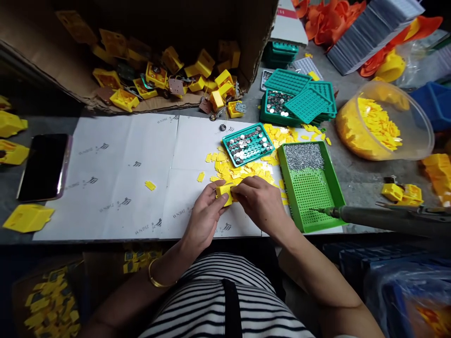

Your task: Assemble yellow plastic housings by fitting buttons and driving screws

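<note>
A small yellow plastic housing (224, 191) with a patch of tiny holes is held just above the front of the white paper. My left hand (206, 209) is closed around its left side, the thumb lying across its face. The fingers of my right hand (259, 199) are pinched at the housing's right end; whatever is between them is hidden. Beyond my hands lie many loose flat yellow pieces (246, 172). A teal tray (248, 143) of button cells sits behind them. To the right is a green perforated tray (312, 188) with small screws heaped at its far end.
A cardboard box (260, 47) with yellow housings and wired parts stands at the back. A phone (45, 166) lies left. An electric screwdriver (369, 215) reaches over the green tray. Stacked teal trays (299, 96) and a clear tub (384, 122) of yellow pieces stand back right.
</note>
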Demonstrator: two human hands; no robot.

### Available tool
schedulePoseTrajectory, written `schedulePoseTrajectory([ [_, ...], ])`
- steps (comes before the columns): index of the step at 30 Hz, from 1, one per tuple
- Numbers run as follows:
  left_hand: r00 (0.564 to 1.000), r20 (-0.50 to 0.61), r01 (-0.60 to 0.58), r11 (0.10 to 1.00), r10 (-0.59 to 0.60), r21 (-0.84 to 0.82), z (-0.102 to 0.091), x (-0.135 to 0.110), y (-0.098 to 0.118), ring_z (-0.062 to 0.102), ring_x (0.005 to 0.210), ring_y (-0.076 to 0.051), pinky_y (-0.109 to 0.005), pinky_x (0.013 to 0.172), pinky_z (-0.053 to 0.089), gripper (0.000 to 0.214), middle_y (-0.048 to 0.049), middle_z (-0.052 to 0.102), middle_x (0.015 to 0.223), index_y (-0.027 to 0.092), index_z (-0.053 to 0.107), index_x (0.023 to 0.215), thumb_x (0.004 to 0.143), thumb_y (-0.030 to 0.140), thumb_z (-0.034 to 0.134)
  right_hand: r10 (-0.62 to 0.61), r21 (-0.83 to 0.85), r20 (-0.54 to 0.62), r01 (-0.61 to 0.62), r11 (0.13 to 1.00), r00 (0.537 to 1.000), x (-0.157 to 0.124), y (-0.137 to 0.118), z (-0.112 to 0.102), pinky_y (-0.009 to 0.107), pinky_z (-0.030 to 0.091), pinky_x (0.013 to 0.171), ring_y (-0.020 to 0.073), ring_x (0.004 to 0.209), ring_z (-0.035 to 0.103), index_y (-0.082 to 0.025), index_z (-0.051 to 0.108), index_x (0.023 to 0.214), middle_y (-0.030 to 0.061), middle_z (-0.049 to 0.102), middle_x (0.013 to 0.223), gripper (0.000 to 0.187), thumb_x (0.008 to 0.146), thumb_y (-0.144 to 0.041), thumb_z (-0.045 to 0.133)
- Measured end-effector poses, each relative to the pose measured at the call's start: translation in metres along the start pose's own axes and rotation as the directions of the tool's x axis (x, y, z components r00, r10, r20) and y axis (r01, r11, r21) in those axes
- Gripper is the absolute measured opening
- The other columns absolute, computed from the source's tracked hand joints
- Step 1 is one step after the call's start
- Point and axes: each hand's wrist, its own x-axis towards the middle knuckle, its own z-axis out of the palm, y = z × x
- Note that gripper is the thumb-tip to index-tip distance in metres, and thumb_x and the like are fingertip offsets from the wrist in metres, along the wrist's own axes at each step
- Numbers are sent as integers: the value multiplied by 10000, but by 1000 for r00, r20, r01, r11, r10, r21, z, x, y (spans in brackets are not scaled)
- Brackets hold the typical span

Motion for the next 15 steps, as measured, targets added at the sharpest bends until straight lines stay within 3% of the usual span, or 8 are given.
schedulePoseTrajectory([
  [5, 998, 69, -12, 1000, 10, 22, -4, -4, -1, 620, 1035, -153, -308, 979, 450, 306, -16, 663, 1099, 228, 603, 1092, 798, 222, 690, 34, 341, 64, -54, 939, 997, 0, 4, -10, 250, 383, 629, 128, 723, 588, -189, 661, 823, 15, 674, 808, 74, 838, -157, 596],
  [8, 994, 104, 13, 1000, -16, 29, -7, -5, 1, 625, 1044, -169, -323, 990, 454, 332, -31, 665, 1129, 213, 619, 1102, 781, 212, 702, 86, 555, 112, -134, 821, 990, 4, 8, -9, 226, 417, 609, 100, 647, 574, -176, 593, 792, -13, 646, 734, 72, 772, -108, 602],
  [11, 993, 106, 49, 999, -50, 4, -10, -4, 5, 623, 1077, -190, -352, 1019, 443, 375, -51, 650, 1196, 205, 625, 1151, 783, 210, 697, 75, 682, 143, -153, 715, 987, 12, 16, -6, 222, 443, 591, 104, 628, 585, -169, 608, 827, -13, 641, 697, 49, 787, -188, 629],
  [13, 993, 102, 62, 998, -61, -5, -12, -2, 8, 617, 1108, -208, -357, 1018, 445, 370, -62, 635, 1238, 199, 635, 1152, 786, 210, 692, 137, 655, 51, -137, 743, 989, 21, 24, -3, 239, 461, 630, 120, 680, 611, -164, 649, 850, 16, 681, 757, 96, 828, -250, 613],
  [15, 993, 99, 69, 998, -68, -5, -14, -1, 10, 607, 1139, -225, -354, 1014, 449, 348, -71, 627, 1256, 191, 645, 1135, 790, 212, 688, 258, 519, -103, -169, 838, 961, 31, 33, 1, 265, 462, 679, 138, 731, 624, -163, 681, 882, 46, 713, 841, 141, 859, -263, 585],
])
